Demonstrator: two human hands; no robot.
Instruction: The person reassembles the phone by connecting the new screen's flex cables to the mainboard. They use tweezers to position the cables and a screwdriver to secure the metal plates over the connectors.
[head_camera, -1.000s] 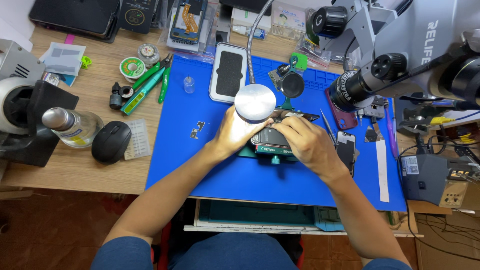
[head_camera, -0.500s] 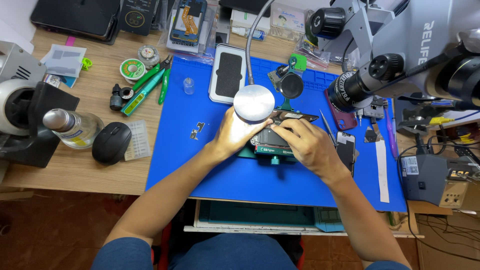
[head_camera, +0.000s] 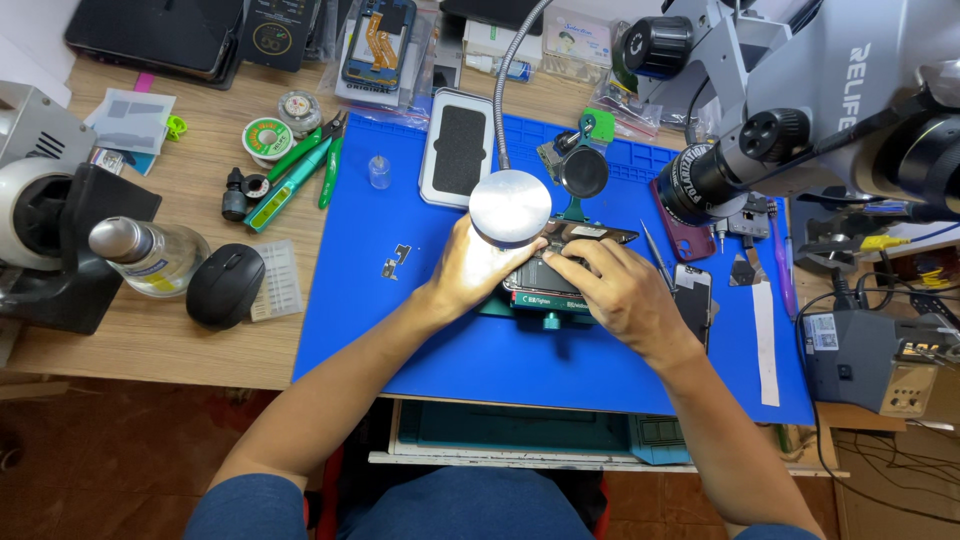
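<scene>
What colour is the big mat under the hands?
The mat is bright blue, seen in the head view.

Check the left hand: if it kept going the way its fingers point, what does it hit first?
The left hand points up and right, toward the phone in the clamp. Its fingertips appear to be already on the phone's left edge, under the round lamp head. So the phone comes first, though depth is unclear from above.

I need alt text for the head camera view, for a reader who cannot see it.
Two bare hands, left hand and right hand, rest on an opened dark phone in a green holder on a blue rubber work mat, beneath a round silver lamp head. A grey microscope stands at right.
</scene>
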